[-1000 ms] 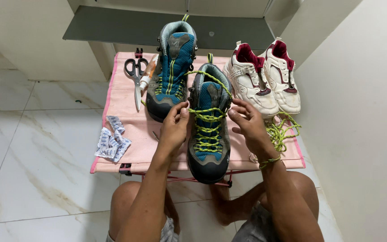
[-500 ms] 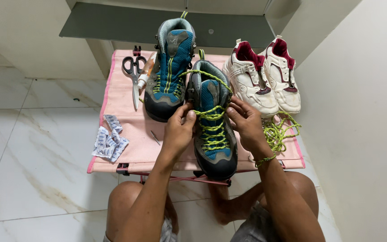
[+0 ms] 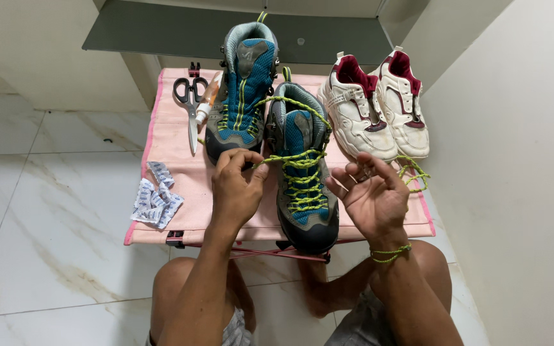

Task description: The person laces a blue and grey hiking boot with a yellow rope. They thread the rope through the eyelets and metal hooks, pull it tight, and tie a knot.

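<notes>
Two blue and grey hiking boots stand on a small pink folding table point(image 3: 174, 154). The nearer boot point(image 3: 302, 186) has a neon yellow-green lace point(image 3: 299, 160) threaded through its eyelets. My left hand point(image 3: 237, 186) pinches that lace at the boot's left side and holds it taut. My right hand point(image 3: 373, 198) hovers to the boot's right, palm up and fingers spread, with a loop of the lace around the wrist. The second boot point(image 3: 242, 96) stands behind, farther left.
A pair of white and maroon sneakers point(image 3: 379, 109) sits at the table's right, with a loose lace bundle point(image 3: 413, 172) beside it. Scissors point(image 3: 190, 102) and a small tube point(image 3: 206, 99) lie at the back left; small packets point(image 3: 155, 198) at the left edge. A wall stands right.
My right hand has let go of the lace at the boot and moved away to the right, opening palm up. My left hand stays on the lace.
</notes>
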